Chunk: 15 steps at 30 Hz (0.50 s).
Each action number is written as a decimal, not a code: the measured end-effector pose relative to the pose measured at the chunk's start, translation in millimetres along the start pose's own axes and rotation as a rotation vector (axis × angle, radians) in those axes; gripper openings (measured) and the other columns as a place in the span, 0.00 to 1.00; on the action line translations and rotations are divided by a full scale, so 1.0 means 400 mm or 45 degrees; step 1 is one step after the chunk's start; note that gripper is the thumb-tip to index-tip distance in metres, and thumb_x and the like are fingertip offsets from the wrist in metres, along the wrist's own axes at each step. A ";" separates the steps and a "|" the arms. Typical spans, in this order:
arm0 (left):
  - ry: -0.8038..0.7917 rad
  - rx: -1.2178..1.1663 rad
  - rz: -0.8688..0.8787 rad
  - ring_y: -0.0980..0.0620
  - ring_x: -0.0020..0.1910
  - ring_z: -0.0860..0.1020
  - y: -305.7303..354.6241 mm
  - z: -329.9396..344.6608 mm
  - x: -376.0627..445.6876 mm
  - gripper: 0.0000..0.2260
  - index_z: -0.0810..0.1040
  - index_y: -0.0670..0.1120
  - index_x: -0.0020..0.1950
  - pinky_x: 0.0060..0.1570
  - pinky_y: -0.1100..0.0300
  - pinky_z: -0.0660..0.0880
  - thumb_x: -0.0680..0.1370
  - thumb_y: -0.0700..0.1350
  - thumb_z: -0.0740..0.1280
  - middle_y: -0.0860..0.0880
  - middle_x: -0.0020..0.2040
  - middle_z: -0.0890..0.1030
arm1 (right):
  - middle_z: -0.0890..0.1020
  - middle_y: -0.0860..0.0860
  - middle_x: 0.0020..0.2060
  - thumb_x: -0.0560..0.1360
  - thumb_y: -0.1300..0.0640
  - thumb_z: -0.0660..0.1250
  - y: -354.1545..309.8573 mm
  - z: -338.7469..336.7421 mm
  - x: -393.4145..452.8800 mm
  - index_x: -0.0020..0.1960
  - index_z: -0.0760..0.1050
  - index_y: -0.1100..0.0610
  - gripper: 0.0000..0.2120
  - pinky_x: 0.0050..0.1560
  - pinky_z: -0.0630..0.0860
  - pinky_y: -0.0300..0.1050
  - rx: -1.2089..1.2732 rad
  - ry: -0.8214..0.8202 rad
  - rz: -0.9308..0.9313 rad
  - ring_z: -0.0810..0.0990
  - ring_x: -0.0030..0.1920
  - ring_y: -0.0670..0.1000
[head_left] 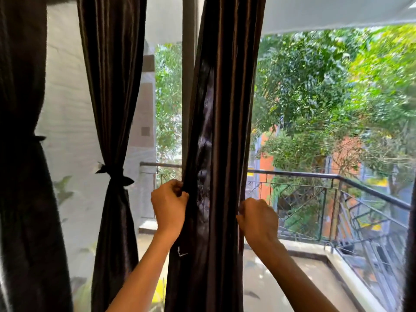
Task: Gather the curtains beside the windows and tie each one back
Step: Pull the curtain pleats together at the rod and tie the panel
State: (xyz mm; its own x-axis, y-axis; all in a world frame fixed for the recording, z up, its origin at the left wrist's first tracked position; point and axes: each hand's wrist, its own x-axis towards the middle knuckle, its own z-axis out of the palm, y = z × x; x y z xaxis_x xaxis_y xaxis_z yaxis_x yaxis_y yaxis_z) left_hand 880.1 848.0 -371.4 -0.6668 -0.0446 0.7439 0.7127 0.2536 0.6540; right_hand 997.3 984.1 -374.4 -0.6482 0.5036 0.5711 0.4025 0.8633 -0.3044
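A dark brown curtain (222, 131) hangs loose in the middle of the head view, in front of a window post. My left hand (169, 204) grips its left edge, fingers curled round the fabric. On the opposite edge, my right hand (257, 218) pinches the fabric a little lower. Left of it hangs a second dark curtain (112, 86), gathered at the waist by a dark tie (115, 175). A third dark curtain (20, 154) at the far left is also cinched by a tie (39, 138).
Through the window glass I see a balcony with a metal railing (326, 176), its tiled floor (281, 278), and green trees beyond. A white wall (67, 109) stands outside at the left. Another dark curtain edge (409, 266) shows at the far right.
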 end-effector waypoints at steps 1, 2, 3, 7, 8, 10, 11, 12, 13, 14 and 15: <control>0.019 -0.011 -0.019 0.53 0.33 0.78 -0.003 -0.002 0.000 0.05 0.82 0.41 0.40 0.40 0.59 0.76 0.69 0.32 0.72 0.47 0.34 0.82 | 0.82 0.53 0.46 0.74 0.58 0.64 -0.001 0.003 -0.016 0.49 0.79 0.55 0.06 0.43 0.72 0.42 0.022 -0.015 0.000 0.81 0.49 0.55; 0.034 -0.016 -0.047 0.52 0.34 0.79 -0.008 -0.005 0.000 0.05 0.83 0.40 0.41 0.41 0.59 0.77 0.69 0.33 0.72 0.46 0.36 0.83 | 0.83 0.51 0.46 0.75 0.55 0.66 -0.005 0.007 -0.036 0.49 0.80 0.54 0.06 0.43 0.71 0.41 0.056 -0.023 -0.002 0.81 0.50 0.54; 0.044 -0.017 -0.076 0.50 0.36 0.81 -0.015 -0.007 0.003 0.04 0.83 0.40 0.43 0.42 0.58 0.78 0.70 0.33 0.72 0.45 0.37 0.83 | 0.83 0.50 0.47 0.75 0.53 0.67 -0.010 0.012 -0.054 0.50 0.81 0.52 0.07 0.43 0.70 0.40 0.098 -0.021 -0.005 0.80 0.51 0.52; 0.026 0.001 -0.100 0.49 0.40 0.81 -0.047 -0.024 0.017 0.05 0.83 0.42 0.46 0.47 0.53 0.78 0.72 0.36 0.72 0.47 0.42 0.84 | 0.85 0.45 0.42 0.74 0.52 0.70 -0.048 0.053 -0.102 0.48 0.83 0.50 0.06 0.46 0.74 0.40 0.339 0.046 -0.013 0.82 0.48 0.48; -0.005 -0.006 -0.074 0.51 0.39 0.81 -0.051 -0.031 0.021 0.04 0.83 0.42 0.45 0.46 0.56 0.78 0.72 0.36 0.71 0.48 0.41 0.83 | 0.85 0.45 0.39 0.73 0.52 0.70 -0.062 0.069 -0.107 0.47 0.83 0.49 0.05 0.46 0.77 0.41 0.396 0.066 -0.008 0.83 0.46 0.48; -0.120 -0.038 -0.036 0.55 0.36 0.79 -0.063 -0.041 0.038 0.05 0.80 0.45 0.41 0.43 0.60 0.75 0.72 0.36 0.72 0.51 0.37 0.80 | 0.85 0.46 0.38 0.72 0.52 0.71 -0.092 0.109 -0.110 0.47 0.83 0.49 0.05 0.45 0.80 0.47 0.505 0.117 -0.029 0.84 0.43 0.48; -0.183 -0.065 -0.030 0.54 0.36 0.79 -0.070 -0.042 0.047 0.06 0.78 0.46 0.40 0.42 0.60 0.74 0.72 0.36 0.72 0.51 0.36 0.80 | 0.86 0.46 0.38 0.72 0.53 0.71 -0.105 0.127 -0.109 0.48 0.83 0.50 0.06 0.44 0.80 0.49 0.555 0.155 -0.057 0.84 0.43 0.49; -0.240 -0.091 -0.032 0.52 0.37 0.79 -0.079 -0.044 0.056 0.06 0.77 0.45 0.40 0.41 0.60 0.75 0.72 0.36 0.72 0.50 0.36 0.80 | 0.86 0.47 0.40 0.72 0.54 0.71 -0.121 0.146 -0.105 0.51 0.82 0.50 0.08 0.44 0.81 0.50 0.598 0.199 -0.086 0.84 0.44 0.50; -0.290 -0.129 -0.035 0.52 0.38 0.80 -0.089 -0.045 0.062 0.06 0.77 0.44 0.41 0.41 0.61 0.76 0.72 0.36 0.72 0.50 0.36 0.80 | 0.86 0.47 0.44 0.71 0.55 0.71 -0.137 0.163 -0.099 0.54 0.81 0.50 0.11 0.47 0.80 0.48 0.626 0.253 -0.109 0.84 0.46 0.49; -0.333 -0.175 -0.032 0.53 0.37 0.80 -0.097 -0.049 0.068 0.06 0.77 0.44 0.41 0.40 0.64 0.76 0.72 0.35 0.72 0.50 0.35 0.80 | 0.84 0.48 0.51 0.71 0.57 0.72 -0.153 0.180 -0.091 0.57 0.80 0.51 0.15 0.51 0.79 0.45 0.655 0.315 -0.131 0.83 0.51 0.48; -0.375 -0.225 -0.015 0.55 0.36 0.80 -0.108 -0.052 0.074 0.07 0.77 0.44 0.41 0.39 0.67 0.75 0.71 0.36 0.73 0.51 0.35 0.80 | 0.81 0.49 0.59 0.72 0.58 0.72 -0.166 0.195 -0.080 0.61 0.78 0.52 0.18 0.56 0.76 0.42 0.677 0.369 -0.140 0.80 0.57 0.48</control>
State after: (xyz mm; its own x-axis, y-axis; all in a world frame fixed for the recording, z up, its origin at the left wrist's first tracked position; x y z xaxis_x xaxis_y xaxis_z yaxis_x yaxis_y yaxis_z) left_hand 834.2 815.6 -374.7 -0.6910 0.2409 0.6815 0.7141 0.0819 0.6952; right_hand 940.8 913.0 -432.0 -0.4357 0.4457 0.7820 -0.0830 0.8452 -0.5280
